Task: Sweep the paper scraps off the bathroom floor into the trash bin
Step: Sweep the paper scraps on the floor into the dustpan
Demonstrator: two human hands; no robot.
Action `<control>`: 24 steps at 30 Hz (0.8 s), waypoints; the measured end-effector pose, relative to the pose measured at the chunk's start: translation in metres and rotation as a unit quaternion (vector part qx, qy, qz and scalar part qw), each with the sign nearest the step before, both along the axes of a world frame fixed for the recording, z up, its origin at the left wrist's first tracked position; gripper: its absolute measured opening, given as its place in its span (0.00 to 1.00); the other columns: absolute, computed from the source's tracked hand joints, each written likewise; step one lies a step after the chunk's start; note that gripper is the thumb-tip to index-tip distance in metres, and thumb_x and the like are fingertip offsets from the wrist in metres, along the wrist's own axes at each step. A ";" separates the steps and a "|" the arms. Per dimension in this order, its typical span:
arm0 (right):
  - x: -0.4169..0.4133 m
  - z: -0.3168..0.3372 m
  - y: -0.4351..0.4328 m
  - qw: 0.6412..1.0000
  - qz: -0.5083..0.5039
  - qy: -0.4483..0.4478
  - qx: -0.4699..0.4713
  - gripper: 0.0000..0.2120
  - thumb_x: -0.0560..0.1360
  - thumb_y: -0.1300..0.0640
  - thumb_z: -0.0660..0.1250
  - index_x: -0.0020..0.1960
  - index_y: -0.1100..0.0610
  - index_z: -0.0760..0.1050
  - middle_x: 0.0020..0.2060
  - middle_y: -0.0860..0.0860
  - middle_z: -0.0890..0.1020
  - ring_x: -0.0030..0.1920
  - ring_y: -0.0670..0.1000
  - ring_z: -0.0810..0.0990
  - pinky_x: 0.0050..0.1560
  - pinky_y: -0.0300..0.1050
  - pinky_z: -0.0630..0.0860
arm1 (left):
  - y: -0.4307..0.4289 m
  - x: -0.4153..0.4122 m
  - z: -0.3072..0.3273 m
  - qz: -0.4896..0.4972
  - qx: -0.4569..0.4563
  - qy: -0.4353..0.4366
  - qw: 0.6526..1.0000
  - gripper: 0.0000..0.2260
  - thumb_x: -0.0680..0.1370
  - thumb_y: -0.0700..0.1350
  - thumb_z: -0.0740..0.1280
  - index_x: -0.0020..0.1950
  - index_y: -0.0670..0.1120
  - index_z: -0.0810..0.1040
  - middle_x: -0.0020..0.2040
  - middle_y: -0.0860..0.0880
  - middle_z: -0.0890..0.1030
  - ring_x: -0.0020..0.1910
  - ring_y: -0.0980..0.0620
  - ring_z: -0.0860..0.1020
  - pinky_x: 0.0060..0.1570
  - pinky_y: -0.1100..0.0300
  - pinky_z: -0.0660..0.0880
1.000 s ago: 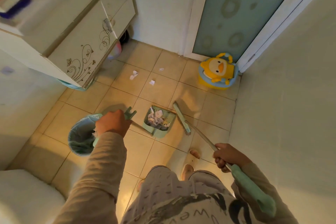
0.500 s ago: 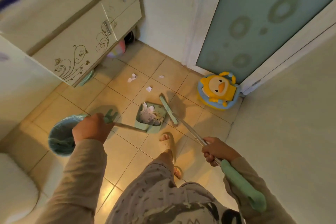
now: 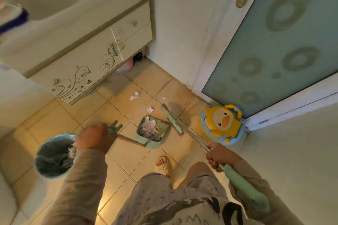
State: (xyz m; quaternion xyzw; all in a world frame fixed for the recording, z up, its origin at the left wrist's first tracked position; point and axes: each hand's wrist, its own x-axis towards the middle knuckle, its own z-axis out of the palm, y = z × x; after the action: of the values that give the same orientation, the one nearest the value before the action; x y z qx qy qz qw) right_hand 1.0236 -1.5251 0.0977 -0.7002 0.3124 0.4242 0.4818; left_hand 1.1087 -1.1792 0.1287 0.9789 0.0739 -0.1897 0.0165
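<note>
Down on the tiled floor, a green dustpan (image 3: 152, 132) is sitting loaded with crumpled paper, the left hand (image 3: 94, 139) gripping its long handle. Beside that hand, the lined trash bin (image 3: 54, 157) is holding some paper. The right hand (image 3: 220, 155) is clasping the broom (image 3: 172, 121), whose head is lying just right of the pan. Three paper scraps (image 3: 135, 96) are lying loose beyond. Lettering on the person's shirt is showing, too cut off to read.

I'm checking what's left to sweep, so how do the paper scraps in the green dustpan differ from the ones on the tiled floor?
The paper scraps in the green dustpan lie heaped together; the white scraps on the tan tiled floor lie scattered, apart from one another. The dustpan pile is far bigger than the three small floor pieces. Both are crumpled white paper.
</note>
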 end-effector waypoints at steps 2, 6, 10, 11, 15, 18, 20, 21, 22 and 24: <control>0.014 0.000 -0.009 1.000 0.009 -0.007 -0.005 0.21 0.76 0.70 0.57 0.69 0.69 0.62 0.27 0.56 0.68 0.19 0.47 0.64 0.20 0.33 0.63 | -0.006 0.002 0.001 0.008 0.003 0.001 1.000 0.17 0.76 0.60 0.62 0.52 0.47 0.78 0.45 0.45 0.82 0.46 0.44 0.80 0.48 0.54 0.77; 0.051 0.003 -0.032 0.999 0.037 -0.023 0.004 0.20 0.76 0.70 0.55 0.67 0.61 0.68 0.25 0.54 0.67 0.16 0.45 0.63 0.20 0.32 0.62 | -0.016 0.007 -0.003 0.051 0.000 0.011 0.999 0.17 0.76 0.60 0.62 0.51 0.48 0.78 0.44 0.46 0.82 0.44 0.46 0.81 0.49 0.52 0.78; 0.103 -0.004 -0.066 0.996 0.092 -0.011 -0.003 0.17 0.75 0.69 0.54 0.61 0.56 0.66 0.24 0.53 0.67 0.16 0.45 0.63 0.22 0.33 0.62 | -0.037 0.006 -0.005 0.102 0.019 -0.005 0.995 0.16 0.75 0.61 0.64 0.49 0.50 0.79 0.38 0.49 0.81 0.40 0.48 0.81 0.44 0.56 0.78; 0.117 -0.007 -0.074 0.994 0.108 -0.008 -0.008 0.18 0.75 0.69 0.55 0.62 0.55 0.66 0.22 0.53 0.67 0.16 0.45 0.64 0.21 0.33 0.63 | -0.043 0.005 -0.005 0.110 0.032 -0.009 0.993 0.15 0.74 0.61 0.64 0.48 0.50 0.79 0.37 0.50 0.79 0.38 0.49 0.80 0.41 0.58 0.77; 0.175 -0.012 -0.099 0.982 0.188 -0.006 -0.026 0.18 0.75 0.69 0.55 0.61 0.54 0.65 0.21 0.52 0.69 0.14 0.44 0.65 0.20 0.32 0.63 | -0.069 0.006 -0.010 0.152 0.053 -0.009 0.987 0.15 0.73 0.62 0.66 0.46 0.52 0.80 0.33 0.52 0.76 0.34 0.50 0.77 0.37 0.60 0.75; 0.221 -0.019 -0.117 0.964 0.261 -0.018 -0.055 0.18 0.75 0.69 0.56 0.61 0.54 0.63 0.25 0.55 0.68 0.17 0.47 0.66 0.19 0.32 0.63 | -0.093 0.009 -0.015 0.173 0.065 -0.021 0.983 0.14 0.72 0.62 0.67 0.44 0.52 0.81 0.31 0.53 0.74 0.33 0.50 0.78 0.36 0.60 0.76; 0.249 -0.021 -0.125 0.942 0.322 -0.037 -0.086 0.17 0.74 0.70 0.57 0.59 0.56 0.64 0.24 0.56 0.70 0.18 0.49 0.67 0.17 0.33 0.64 | -0.105 0.011 -0.014 0.189 0.079 -0.030 0.978 0.13 0.71 0.61 0.68 0.44 0.52 0.81 0.31 0.53 0.75 0.32 0.51 0.77 0.35 0.60 0.74; 0.263 -0.022 -0.127 0.933 0.343 -0.044 -0.098 0.14 0.73 0.71 0.57 0.54 0.57 0.65 0.23 0.55 0.70 0.16 0.48 0.67 0.17 0.34 0.64 | -0.110 0.012 -0.013 0.201 0.082 -0.032 0.976 0.13 0.71 0.61 0.68 0.45 0.53 0.81 0.32 0.52 0.75 0.33 0.51 0.77 0.35 0.60 0.74; 0.276 -0.021 -0.127 0.924 0.361 -0.051 -0.114 0.08 0.72 0.71 0.57 0.47 0.60 0.66 0.22 0.56 0.70 0.14 0.47 0.67 0.18 0.34 0.65 | -0.114 0.013 -0.012 0.214 0.081 -0.033 0.973 0.13 0.71 0.61 0.68 0.45 0.53 0.81 0.33 0.52 0.77 0.33 0.50 0.77 0.36 0.59 0.74; 0.300 -0.021 -0.122 0.912 0.379 -0.062 -0.142 0.08 0.71 0.73 0.58 0.36 0.63 0.65 0.23 0.57 0.70 0.17 0.50 0.69 0.22 0.37 0.66 | -0.120 0.017 -0.010 0.227 0.077 -0.028 0.970 0.13 0.71 0.61 0.68 0.46 0.53 0.81 0.35 0.51 0.78 0.35 0.49 0.78 0.37 0.58 0.75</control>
State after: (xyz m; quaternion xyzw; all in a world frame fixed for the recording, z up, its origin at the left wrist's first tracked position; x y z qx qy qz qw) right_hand 1.3235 -1.6467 0.0765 -0.8517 0.0496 0.4823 0.1988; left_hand 1.1255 -1.2993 0.1190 0.9398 0.3083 -0.1468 -0.0139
